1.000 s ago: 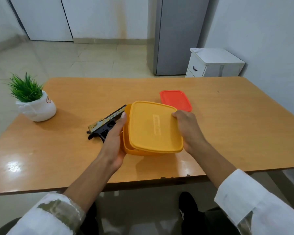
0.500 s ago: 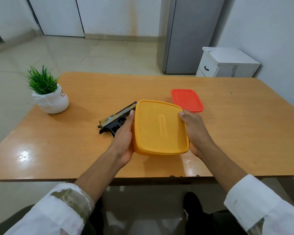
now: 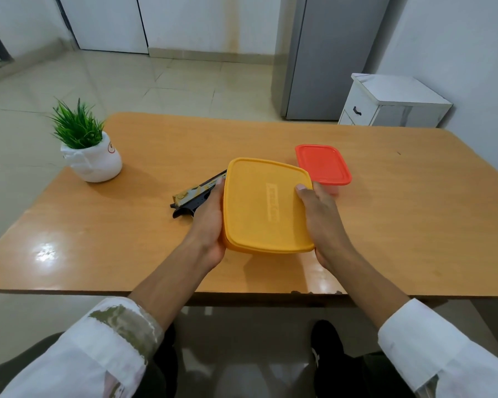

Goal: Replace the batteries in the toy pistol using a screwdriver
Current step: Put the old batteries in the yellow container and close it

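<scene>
A yellow lidded plastic box (image 3: 266, 206) is held at the table's front middle, lid facing me. My left hand (image 3: 209, 225) grips its left side and my right hand (image 3: 318, 219) grips its right side, thumb on the lid. The black and gold toy pistol (image 3: 194, 193) lies on the table just left of the box, partly hidden behind my left hand. No screwdriver or batteries are visible.
A red lidded box (image 3: 324, 165) sits behind the yellow one. A small green plant in a white pot (image 3: 91, 156) stands at the wooden table's (image 3: 414, 225) left. A white cabinet (image 3: 391, 101) and grey fridge (image 3: 319, 53) stand beyond the table.
The yellow box was lifted and tilted so its lid faces me; both hands stayed on its sides. The camera view shifted slightly.
</scene>
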